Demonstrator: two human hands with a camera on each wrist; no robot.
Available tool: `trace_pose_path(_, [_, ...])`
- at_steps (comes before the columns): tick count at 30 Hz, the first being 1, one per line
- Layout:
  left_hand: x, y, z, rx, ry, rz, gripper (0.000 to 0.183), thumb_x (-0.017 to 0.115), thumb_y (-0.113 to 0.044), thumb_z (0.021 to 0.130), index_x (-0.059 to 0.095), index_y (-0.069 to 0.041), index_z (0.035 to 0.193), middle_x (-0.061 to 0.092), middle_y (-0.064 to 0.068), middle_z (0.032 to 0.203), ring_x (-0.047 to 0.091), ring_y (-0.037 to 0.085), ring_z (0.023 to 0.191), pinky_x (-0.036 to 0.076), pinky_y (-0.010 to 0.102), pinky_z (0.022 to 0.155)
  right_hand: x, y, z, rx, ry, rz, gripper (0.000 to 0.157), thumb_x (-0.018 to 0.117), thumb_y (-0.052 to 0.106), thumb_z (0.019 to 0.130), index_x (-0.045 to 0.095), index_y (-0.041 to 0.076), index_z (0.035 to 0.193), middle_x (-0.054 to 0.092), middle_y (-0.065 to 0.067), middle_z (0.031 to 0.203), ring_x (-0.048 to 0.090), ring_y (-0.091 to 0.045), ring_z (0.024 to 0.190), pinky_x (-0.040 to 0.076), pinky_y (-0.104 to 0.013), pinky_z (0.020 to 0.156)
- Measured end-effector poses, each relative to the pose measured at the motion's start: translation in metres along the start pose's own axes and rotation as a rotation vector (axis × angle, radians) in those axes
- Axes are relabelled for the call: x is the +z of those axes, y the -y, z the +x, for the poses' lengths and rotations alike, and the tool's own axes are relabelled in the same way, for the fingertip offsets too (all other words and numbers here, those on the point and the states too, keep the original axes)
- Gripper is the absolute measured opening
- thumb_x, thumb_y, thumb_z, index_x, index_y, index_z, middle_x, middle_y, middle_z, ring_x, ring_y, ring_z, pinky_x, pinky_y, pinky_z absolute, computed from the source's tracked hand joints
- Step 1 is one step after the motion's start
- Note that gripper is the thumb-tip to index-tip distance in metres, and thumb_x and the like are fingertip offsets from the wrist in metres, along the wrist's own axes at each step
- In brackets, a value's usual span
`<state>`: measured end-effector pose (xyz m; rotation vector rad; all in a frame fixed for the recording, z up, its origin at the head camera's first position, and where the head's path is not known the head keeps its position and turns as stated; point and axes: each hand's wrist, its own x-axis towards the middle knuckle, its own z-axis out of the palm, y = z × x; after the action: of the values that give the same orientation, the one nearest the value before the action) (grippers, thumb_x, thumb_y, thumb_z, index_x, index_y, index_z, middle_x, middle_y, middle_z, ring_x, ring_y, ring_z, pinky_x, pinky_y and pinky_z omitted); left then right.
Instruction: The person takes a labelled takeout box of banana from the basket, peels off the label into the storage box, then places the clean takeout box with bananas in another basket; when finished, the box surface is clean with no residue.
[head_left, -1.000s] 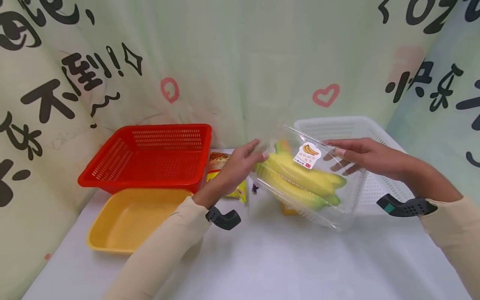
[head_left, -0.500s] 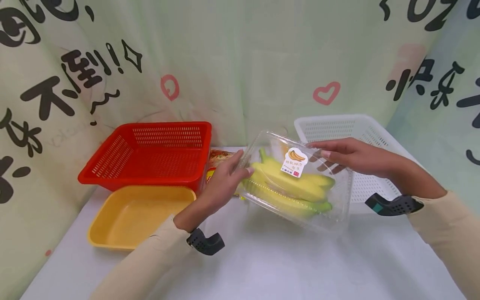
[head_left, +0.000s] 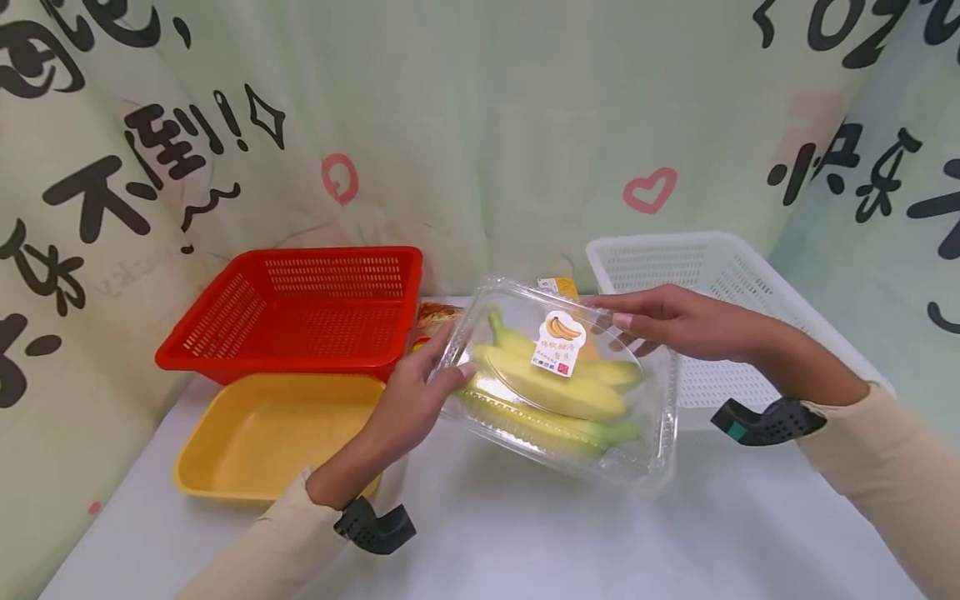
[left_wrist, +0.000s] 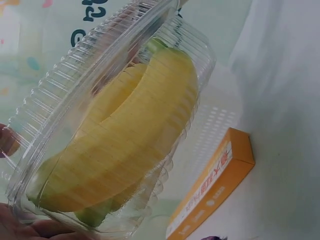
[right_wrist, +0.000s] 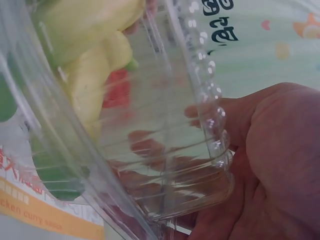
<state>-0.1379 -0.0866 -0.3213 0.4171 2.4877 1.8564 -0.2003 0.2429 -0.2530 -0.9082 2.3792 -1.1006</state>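
Several yellow bananas (head_left: 547, 383) with green ends lie inside a clear plastic clamshell container (head_left: 652, 437), with a white banana label (head_left: 558, 343) on its lid. The container is tilted and held above the table. My left hand (head_left: 401, 400) grips its left side, thumb over the edge. At the upper right corner, my right hand (head_left: 675, 321) holds the container, thumb on top and fingers seen through the plastic. In the left wrist view, an orange box (left_wrist: 212, 185) stands beyond the container. The right wrist view shows "chicken curry sauce" lettering on that box, partly cut off.
A red basket (head_left: 322, 367) and a yellow tub (head_left: 277, 492) stand on the left. The white basket (head_left: 720, 383) is at the back right, partly behind my right hand. A snack packet (head_left: 435, 317) lies beside the red basket. Printed cloth (head_left: 480, 125) hangs behind the table.
Both hands have carried the banana container left and nearer to me. Its lid now faces me more. The top of the orange box has come into sight behind the container.
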Motion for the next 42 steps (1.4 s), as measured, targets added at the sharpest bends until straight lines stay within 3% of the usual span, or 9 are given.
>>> trace_pose_path(12, [-0.009, 0.01, -0.022, -0.083, -0.009, 0.017, 0.067, 0.058, -0.022, 0.096, 0.026, -0.006, 0.153, 0.03, 0.008, 0.156, 0.026, 0.027, 0.142, 0.045, 0.042, 0.098, 0.022, -0.009, 0.015, 0.028, 0.05, 0.019, 0.044, 0.047, 0.01, 0.103, 0.044, 0.006, 0.146, 0.047, -0.022, 0.142, 0.055, -0.033, 0.115, 0.056, -0.038, 0.083])
trace_pose_path(23, [-0.009, 0.03, -0.04, -0.037, -0.027, -0.036, 0.064, 0.053, -0.015, 0.097, 0.024, -0.001, 0.153, 0.022, 0.011, 0.159, 0.017, 0.027, 0.145, 0.032, 0.041, 0.107, 0.046, -0.02, 0.023, 0.019, 0.052, -0.059, 0.045, 0.047, 0.017, 0.104, 0.043, 0.011, 0.148, 0.05, -0.016, 0.141, 0.053, -0.027, 0.12, 0.05, -0.036, 0.091])
trace_pose_path(32, [-0.007, 0.039, -0.056, -0.14, -0.041, -0.049, 0.063, 0.052, -0.017, 0.098, 0.025, -0.001, 0.152, 0.023, 0.01, 0.158, 0.018, 0.027, 0.145, 0.026, 0.044, 0.109, 0.066, -0.021, 0.028, -0.026, 0.037, -0.094, 0.042, 0.045, 0.009, 0.103, 0.047, 0.008, 0.145, 0.058, -0.012, 0.131, 0.055, -0.023, 0.103, 0.048, -0.031, 0.08])
trace_pose_path(35, [-0.007, 0.044, -0.059, -0.155, -0.058, -0.07, 0.062, 0.052, -0.016, 0.098, 0.025, -0.002, 0.152, 0.024, 0.007, 0.159, 0.018, 0.026, 0.145, 0.025, 0.043, 0.11, 0.072, -0.02, 0.03, -0.032, 0.017, -0.091, 0.042, 0.043, 0.006, 0.102, 0.048, 0.006, 0.144, 0.061, -0.015, 0.127, 0.06, -0.024, 0.104, 0.047, -0.031, 0.077])
trace_pose_path(37, [-0.006, 0.046, -0.06, -0.151, -0.071, -0.077, 0.062, 0.052, -0.015, 0.098, 0.025, -0.002, 0.152, 0.024, 0.007, 0.158, 0.02, 0.026, 0.144, 0.024, 0.043, 0.11, 0.075, -0.021, 0.032, -0.025, 0.003, -0.084, 0.041, 0.043, 0.007, 0.102, 0.049, 0.006, 0.143, 0.066, -0.014, 0.115, 0.062, -0.024, 0.101, 0.048, -0.031, 0.072])
trace_pose_path(39, [-0.005, 0.048, -0.063, -0.153, -0.083, -0.086, 0.062, 0.052, -0.014, 0.098, 0.025, -0.002, 0.152, 0.025, 0.008, 0.158, 0.021, 0.026, 0.144, 0.023, 0.043, 0.111, 0.079, -0.023, 0.034, -0.03, -0.015, -0.073, 0.04, 0.045, 0.009, 0.102, 0.051, 0.005, 0.141, 0.066, -0.005, 0.087, 0.063, -0.018, 0.083, 0.046, -0.029, 0.064])
trace_pose_path(42, [-0.006, 0.053, -0.069, -0.174, -0.098, -0.091, 0.063, 0.053, -0.014, 0.097, 0.025, -0.002, 0.152, 0.024, 0.012, 0.158, 0.021, 0.028, 0.144, 0.023, 0.044, 0.11, 0.086, -0.027, 0.037, -0.04, -0.077, -0.053, 0.036, 0.052, 0.01, 0.1, 0.057, 0.004, 0.136, 0.043, 0.007, 0.059, 0.043, -0.009, 0.057, 0.039, -0.025, 0.055])
